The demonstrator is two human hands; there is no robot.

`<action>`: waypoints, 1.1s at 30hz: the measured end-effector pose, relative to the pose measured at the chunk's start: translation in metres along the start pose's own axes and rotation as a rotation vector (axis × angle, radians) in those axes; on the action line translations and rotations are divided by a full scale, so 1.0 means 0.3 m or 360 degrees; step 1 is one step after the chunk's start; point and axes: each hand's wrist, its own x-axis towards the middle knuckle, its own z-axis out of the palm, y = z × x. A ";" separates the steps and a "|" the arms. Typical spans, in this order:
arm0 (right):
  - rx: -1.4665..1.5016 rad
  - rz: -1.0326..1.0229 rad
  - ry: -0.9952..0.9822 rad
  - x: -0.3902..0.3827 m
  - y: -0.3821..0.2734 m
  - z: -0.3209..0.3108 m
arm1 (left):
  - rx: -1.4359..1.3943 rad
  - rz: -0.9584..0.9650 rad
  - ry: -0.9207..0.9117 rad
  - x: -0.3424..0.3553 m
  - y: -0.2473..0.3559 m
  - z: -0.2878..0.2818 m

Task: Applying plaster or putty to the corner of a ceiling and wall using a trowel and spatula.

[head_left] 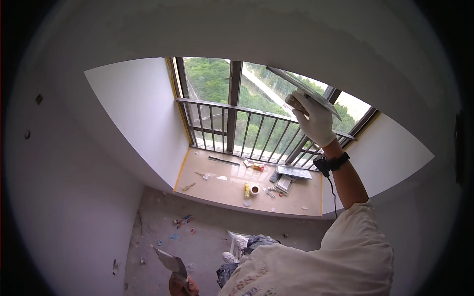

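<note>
My right hand, in a white glove, is raised in front of the window and wrapped round the handle of a plastering trowel. The trowel's long flat blade is tilted, its far edge near the wall above the window. Low in the view, my bare left hand is closed on a putty knife with a wide metal blade that points up and to the left. Part of the left hand is cut off by the lower edge. A black band with a cable circles my right wrist.
Beyond the sill stands a window railing. On the sill lie a brush, a yellow bottle, a cup and metal trowel blades. Below, scraps and tools litter the floor. My shoes are on a light-coloured stand.
</note>
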 end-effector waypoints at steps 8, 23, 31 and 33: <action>0.0283 -0.0049 0.0038 0.247 -0.235 0.315 | -0.0064 0.0091 0.0071 -0.038 -0.052 0.073; 0.0842 -0.0106 0.0079 0.679 -0.773 0.789 | -0.0217 0.0230 0.0324 -0.255 -0.184 -0.009; 0.1687 -0.0223 -0.0529 0.225 -0.936 0.657 | -0.0309 0.0400 0.0086 -0.128 -0.076 0.084; 0.1789 -0.0060 -0.1124 0.049 -0.913 0.569 | -0.0242 0.0528 -0.0010 -0.056 -0.032 0.119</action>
